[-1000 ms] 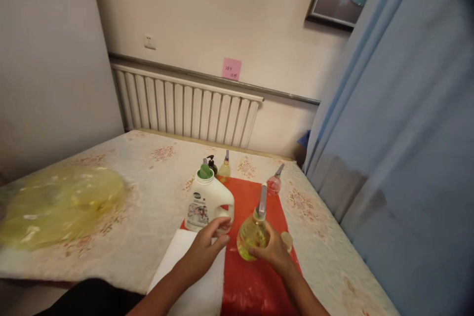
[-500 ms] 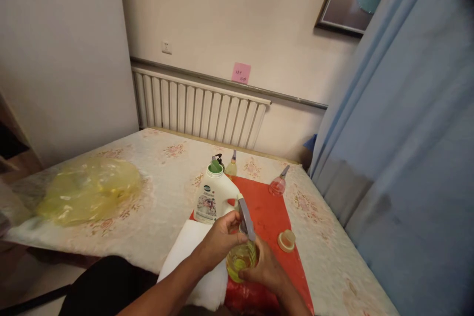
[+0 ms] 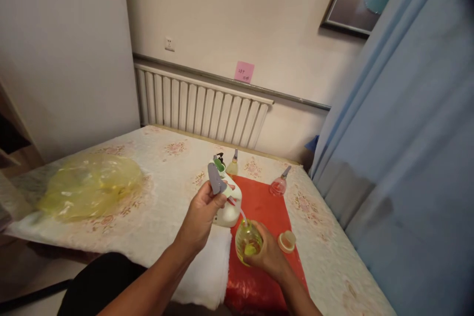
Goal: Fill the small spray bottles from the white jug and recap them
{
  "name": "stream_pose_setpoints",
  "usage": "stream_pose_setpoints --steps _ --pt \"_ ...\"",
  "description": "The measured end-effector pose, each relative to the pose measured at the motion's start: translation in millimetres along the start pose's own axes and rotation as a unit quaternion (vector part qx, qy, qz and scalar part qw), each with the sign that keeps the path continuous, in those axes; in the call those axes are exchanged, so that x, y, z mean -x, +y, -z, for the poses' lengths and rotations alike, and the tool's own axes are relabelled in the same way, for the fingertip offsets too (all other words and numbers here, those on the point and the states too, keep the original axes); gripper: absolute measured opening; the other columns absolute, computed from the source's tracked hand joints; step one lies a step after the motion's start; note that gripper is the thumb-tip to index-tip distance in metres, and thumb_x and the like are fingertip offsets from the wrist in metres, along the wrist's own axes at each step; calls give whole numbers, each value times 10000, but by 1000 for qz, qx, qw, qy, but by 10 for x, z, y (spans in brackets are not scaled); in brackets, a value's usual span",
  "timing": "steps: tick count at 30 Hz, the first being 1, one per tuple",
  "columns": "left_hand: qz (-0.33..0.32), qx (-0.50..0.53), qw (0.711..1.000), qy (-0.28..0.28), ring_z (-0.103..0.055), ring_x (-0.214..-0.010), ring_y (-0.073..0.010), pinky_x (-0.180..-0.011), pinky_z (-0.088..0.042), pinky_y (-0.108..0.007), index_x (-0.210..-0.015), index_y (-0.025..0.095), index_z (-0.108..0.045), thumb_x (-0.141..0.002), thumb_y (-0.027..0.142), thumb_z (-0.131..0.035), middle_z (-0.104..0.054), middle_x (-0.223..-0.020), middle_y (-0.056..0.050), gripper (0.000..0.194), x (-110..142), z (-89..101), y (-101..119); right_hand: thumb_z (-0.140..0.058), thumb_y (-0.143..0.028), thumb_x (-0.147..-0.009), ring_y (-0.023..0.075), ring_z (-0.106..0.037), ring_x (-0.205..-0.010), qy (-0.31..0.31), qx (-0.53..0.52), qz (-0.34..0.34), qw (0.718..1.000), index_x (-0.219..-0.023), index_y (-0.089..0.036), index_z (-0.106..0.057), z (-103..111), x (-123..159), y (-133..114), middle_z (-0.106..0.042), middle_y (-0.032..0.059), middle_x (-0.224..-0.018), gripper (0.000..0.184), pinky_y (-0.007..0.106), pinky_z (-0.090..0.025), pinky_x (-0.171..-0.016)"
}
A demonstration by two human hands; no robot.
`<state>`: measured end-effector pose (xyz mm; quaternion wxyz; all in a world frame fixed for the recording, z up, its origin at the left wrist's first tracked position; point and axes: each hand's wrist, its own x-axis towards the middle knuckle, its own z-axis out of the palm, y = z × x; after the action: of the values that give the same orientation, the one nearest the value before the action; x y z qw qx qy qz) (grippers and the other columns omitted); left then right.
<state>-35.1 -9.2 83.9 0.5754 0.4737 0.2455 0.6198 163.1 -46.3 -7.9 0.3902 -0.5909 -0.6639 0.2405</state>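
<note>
Fingers (image 3: 203,196) of the left hand (image 3: 196,219), with the grey spray head (image 3: 216,179) they hold, cover much of the white jug (image 3: 228,217); its green-lined mouth, handle and lower body show, but its front is hidden. Behind it only the black top of a pump bottle (image 3: 220,157) pokes out. A pale tube (image 3: 242,213) hangs from the spray head and curves to the mouth of the yellowish bottle (image 3: 244,244); from where I stand I can't tell how far in its end goes, nor whether the bottle rests on the red sheet (image 3: 264,207) beneath. Taking that bottle as the dial's centre, twelve towards the wall (image 3: 229,10), the left grip is at eleven, pinched closed on the neck of the spray head. The right hand (image 3: 269,255) is at four, its grip curled round the bottle and only as wide as its body, thumb across the near side, other fingers partly out of sight. The left forearm (image 3: 159,274) slants in from eight, its hand the higher one; the right forearm (image 3: 296,294) comes from between four and five. A pale cap (image 3: 287,241) sits at three, a pink spray bottle (image 3: 277,187) stands at one, a white cloth (image 3: 207,271) lies at eight.
</note>
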Motion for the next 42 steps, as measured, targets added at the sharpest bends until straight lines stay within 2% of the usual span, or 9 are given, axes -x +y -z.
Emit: stream_pose_setpoints --steps 8,12,21,25,29,33,36,39,42 --pt "-9 -67 997 -40 -579 -785 -150 -717 -443 -247 -958 179 -629 -750 300 -735 -665 -903 -13 263 5 -3 184 -749 -202 -540 278 -626 -1030 -23 10 10 1000 -1145 -198 -603 -37 -28 -128 -660 83 -1119 622 422 -489 -945" --pt "24 -54 994 -94 -593 -718 -133 -710 -471 -259 -995 175 -625 -780 311 -717 -667 -891 -15 271 1 22 167 -751 -185 -526 277 -623 -1035 -32 6 10 999 -1146 -201 -596 -50 -36 -160 -657 78 -1120 640 429 -480 -959" --pt "-10 -16 999 -50 -652 -735 -133 -747 -513 -275 -1026 177 -600 -818 344 -701 -684 -936 -18 285 0 145 121 -772 -198 -543 281 -626 -1037 -56 5 10 998 -1142 -179 -603 -67 -54 -253 -658 93 -1137 622 416 -489 -943" --pt "21 13 999 -34 -657 -707 -129 -696 -536 -255 -992 154 -641 -788 301 -744 -704 -926 -31 272 -50 231 86 -759 -180 -546 285 -615 -1083 -56 7 8 998 -1177 -194 -590 -73 -70 -211 -648 92 -1182 654 432 -476 -979" --pt "-7 209 975 80 -674 -811 -128 -678 -567 -196 -1017 134 -664 -821 213 -711 -713 -997 -64 216 -237 506 93 -758 -175 -528 304 -609 -1106 -52 24 -3 998 -1150 -198 -603 -52 -122 -147 -652 96 -1187 642 463 -463 -998" --pt "34 330 935 126 -686 -769 -110 -650 -585 -170 -962 122 -678 -869 110 -618 -723 -949 -75 112 -368 934 4 -750 -173 -509 318 -625 -1072 -39 55 -36 997 -1118 -193 -613 -3 -254 -98 -664 106 -1150 624 484 -468 -984" --pt "65 369 921 103 -696 -779 -132 -639 -600 -189 -983 157 -685 -786 113 -726 -727 -939 -59 206 -349 1231 -236 -750 -184 -503 319 -637 -1047 -31 66 -49 996 -1133 -187 -598 71 -424 -87 -666 109 -1139 648 493 -474 -969" --pt "117 387 914 32 -703 -826 -160 -682 -617 -224 -990 203 -689 -627 151 -876 -725 -941 -36 411 -312 1462 -553 -738 -200 -518 314 -627 -1070 -11 76 -32 997 -1159 -215 -585 179 -648 -167 -657 91 -1170 659 492 -467 -971" --pt "151 387 910 -13 -701 -803 -141 -690 -613 -218 -966 222 -693 -647 166 -872 -720 -907 -21 370 -325 1643 -823 -719 -210 -528 311 -619 -1060 18 117 2 993 -1148 -213 -591 295 -902 -379 -659 85 -1146 632 482 -458 -965"
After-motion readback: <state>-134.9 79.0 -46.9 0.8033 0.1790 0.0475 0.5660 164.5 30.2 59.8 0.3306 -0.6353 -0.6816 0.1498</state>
